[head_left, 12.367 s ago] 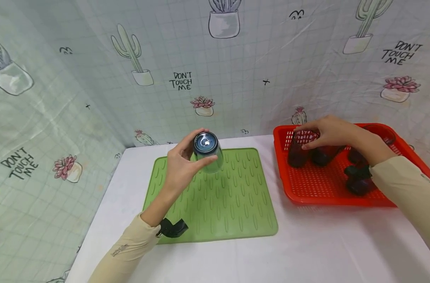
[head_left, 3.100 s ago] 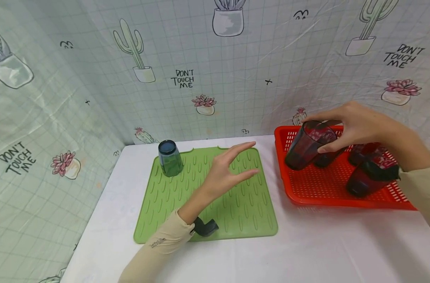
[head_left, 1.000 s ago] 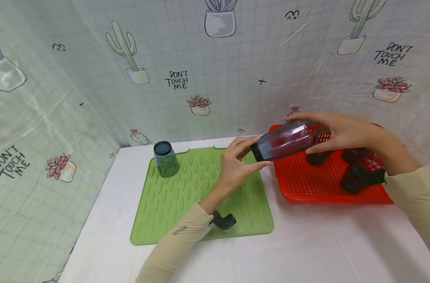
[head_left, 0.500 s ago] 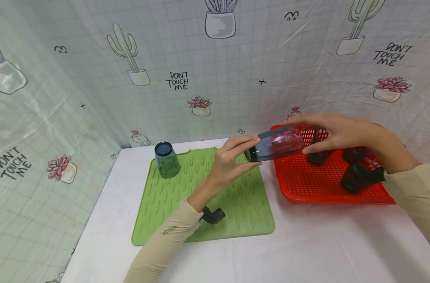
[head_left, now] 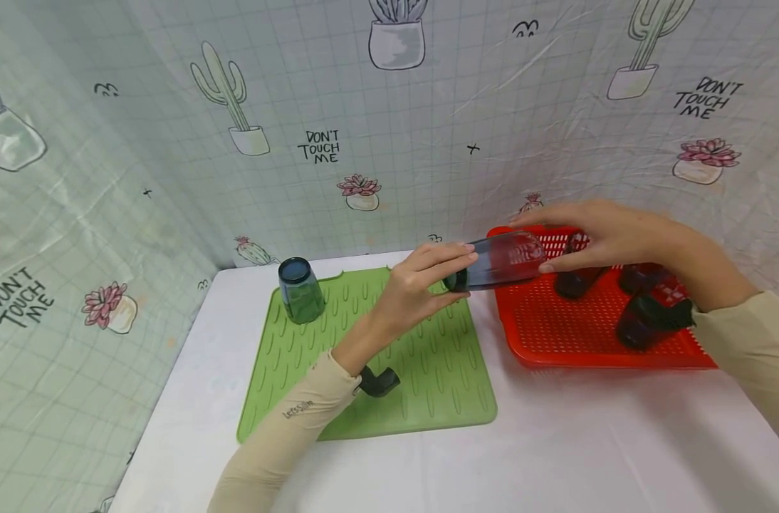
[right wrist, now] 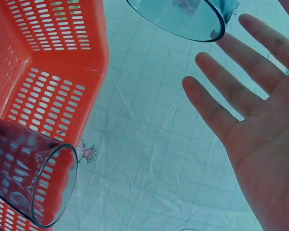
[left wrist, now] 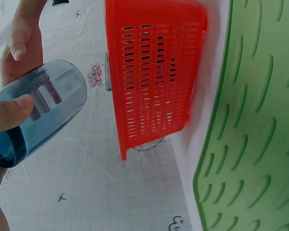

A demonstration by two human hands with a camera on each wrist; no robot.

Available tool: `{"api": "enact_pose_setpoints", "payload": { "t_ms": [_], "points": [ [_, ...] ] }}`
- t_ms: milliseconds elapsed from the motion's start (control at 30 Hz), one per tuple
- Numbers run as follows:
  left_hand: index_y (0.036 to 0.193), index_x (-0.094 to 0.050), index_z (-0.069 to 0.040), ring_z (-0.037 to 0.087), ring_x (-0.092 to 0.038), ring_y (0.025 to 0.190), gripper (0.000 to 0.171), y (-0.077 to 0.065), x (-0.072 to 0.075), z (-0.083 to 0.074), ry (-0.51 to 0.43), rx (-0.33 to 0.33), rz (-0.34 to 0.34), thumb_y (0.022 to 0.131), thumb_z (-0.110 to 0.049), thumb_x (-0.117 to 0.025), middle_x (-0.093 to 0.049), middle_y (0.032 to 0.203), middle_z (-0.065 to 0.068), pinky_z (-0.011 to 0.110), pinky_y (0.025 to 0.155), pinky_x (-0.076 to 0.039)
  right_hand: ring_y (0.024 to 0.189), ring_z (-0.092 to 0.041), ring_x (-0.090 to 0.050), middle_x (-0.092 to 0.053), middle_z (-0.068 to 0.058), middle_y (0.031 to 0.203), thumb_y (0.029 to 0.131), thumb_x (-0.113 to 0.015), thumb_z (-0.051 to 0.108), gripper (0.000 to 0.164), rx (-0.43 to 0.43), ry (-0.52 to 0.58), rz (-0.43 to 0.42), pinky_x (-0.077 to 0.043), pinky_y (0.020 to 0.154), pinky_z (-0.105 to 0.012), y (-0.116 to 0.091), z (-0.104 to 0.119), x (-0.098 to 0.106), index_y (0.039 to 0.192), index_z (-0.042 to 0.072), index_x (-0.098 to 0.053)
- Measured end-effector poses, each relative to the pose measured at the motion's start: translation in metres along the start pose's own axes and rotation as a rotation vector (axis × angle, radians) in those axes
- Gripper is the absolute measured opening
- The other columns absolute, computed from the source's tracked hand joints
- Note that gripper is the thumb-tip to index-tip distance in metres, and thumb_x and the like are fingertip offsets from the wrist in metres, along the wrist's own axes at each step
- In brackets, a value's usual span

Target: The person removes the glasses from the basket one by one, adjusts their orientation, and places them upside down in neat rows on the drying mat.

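Observation:
My left hand [head_left: 410, 285] grips the base end of a blue-tinted drinking glass [head_left: 508, 258], thumb below and fingers above. The glass lies nearly level in the air between mat and basket, its mouth to the right. Close by that mouth is my right hand [head_left: 610, 231]; in the right wrist view its fingers [right wrist: 231, 91] are extended and spread, with a fingertip at or very near the rim. In the left wrist view my thumb [left wrist: 9, 114] presses the glass wall. Another blue glass [head_left: 302, 292] stands upside down on the green mat [head_left: 364, 356], back left.
A red slotted basket [head_left: 569, 358] stands right of the mat. Several glasses lie or lean in it, among them one tilted glass [head_left: 636, 324] partly behind the right wrist's black strap. A patterned sheet [head_left: 453, 107] hangs behind the white tabletop [head_left: 556, 442].
The first glass was set upside down on the mat. A second was lifted from the basket by the right hand and passed to the left, which has drawn it slightly left as the right loosened.

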State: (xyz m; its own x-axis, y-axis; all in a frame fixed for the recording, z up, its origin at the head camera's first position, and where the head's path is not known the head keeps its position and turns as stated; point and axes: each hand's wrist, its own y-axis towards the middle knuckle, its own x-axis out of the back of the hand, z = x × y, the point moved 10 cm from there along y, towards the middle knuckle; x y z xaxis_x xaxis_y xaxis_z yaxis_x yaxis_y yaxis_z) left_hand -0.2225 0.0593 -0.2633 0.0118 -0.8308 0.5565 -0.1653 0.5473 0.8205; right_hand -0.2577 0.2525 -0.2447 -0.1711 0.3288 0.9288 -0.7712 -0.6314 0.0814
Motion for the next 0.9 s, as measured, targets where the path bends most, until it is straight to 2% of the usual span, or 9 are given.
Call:
{"api": "enact_pose_setpoints", "payload": {
  "t_ms": [200,367,500,667,767,900],
  "points": [
    [0.124,-0.071,0.002,0.024,-0.061,0.125,0.050,0.007,-0.004,-0.006,0.038,-0.065,0.065,0.078,-0.007,-0.089,-0.069,0.128,0.013,0.027,0.111,-0.045,0.139,-0.014,-0.046,-0.051,0.015,0.149,0.088,-0.080,0.041,0.069,-0.004,-0.006,0.029,-0.041,0.111,-0.046,0.002,-0.001,-0.003,0.149,0.044,-0.047],
    [0.124,-0.071,0.002,0.024,-0.060,0.125,0.047,0.012,-0.008,-0.010,0.031,-0.119,0.110,0.080,-0.006,-0.087,-0.069,0.129,0.013,0.025,0.111,-0.044,0.137,-0.021,-0.049,-0.053,0.008,0.148,0.083,-0.083,0.046,0.075,-0.008,0.016,0.053,-0.043,0.109,-0.053,0.006,-0.001,-0.008,0.150,0.033,-0.051],
    [0.124,-0.071,0.002,0.025,-0.059,0.126,0.045,0.015,-0.010,-0.014,-0.006,-0.156,0.138,0.081,-0.005,-0.086,-0.068,0.129,0.014,0.025,0.111,-0.044,0.138,-0.027,-0.048,-0.052,0.000,0.151,0.080,-0.084,0.049,0.083,0.010,0.038,0.103,-0.042,0.109,-0.059,0.012,0.002,-0.017,0.152,0.025,-0.050],
    [0.124,-0.071,0.000,0.025,-0.059,0.127,0.043,0.019,-0.014,-0.022,0.006,-0.213,0.180,0.084,-0.006,-0.084,-0.069,0.129,0.013,0.025,0.113,-0.042,0.139,-0.027,-0.048,-0.050,-0.002,0.152,0.078,-0.085,0.055,0.090,0.025,0.043,0.168,-0.041,0.111,-0.057,0.020,0.004,-0.029,0.152,0.019,-0.048],
    [0.125,-0.071,-0.001,0.024,-0.059,0.127,0.042,0.020,-0.017,-0.025,0.034,-0.232,0.202,0.085,-0.007,-0.083,-0.069,0.129,0.012,0.024,0.114,-0.041,0.127,-0.022,-0.057,-0.057,0.000,0.143,0.077,-0.084,0.057,0.089,0.020,0.014,0.195,-0.048,0.105,-0.048,0.023,0.004,-0.034,0.148,0.015,-0.052],
    [0.125,-0.071,-0.001,0.025,-0.059,0.127,0.041,0.021,-0.019,-0.027,0.046,-0.242,0.224,0.086,-0.008,-0.082,-0.069,0.129,0.011,0.024,0.114,-0.040,0.103,-0.009,-0.063,-0.066,0.007,0.123,0.077,-0.084,0.058,0.083,0.020,-0.019,0.223,-0.054,0.088,-0.036,0.024,0.005,-0.038,0.142,0.013,-0.057]
  ]
}}
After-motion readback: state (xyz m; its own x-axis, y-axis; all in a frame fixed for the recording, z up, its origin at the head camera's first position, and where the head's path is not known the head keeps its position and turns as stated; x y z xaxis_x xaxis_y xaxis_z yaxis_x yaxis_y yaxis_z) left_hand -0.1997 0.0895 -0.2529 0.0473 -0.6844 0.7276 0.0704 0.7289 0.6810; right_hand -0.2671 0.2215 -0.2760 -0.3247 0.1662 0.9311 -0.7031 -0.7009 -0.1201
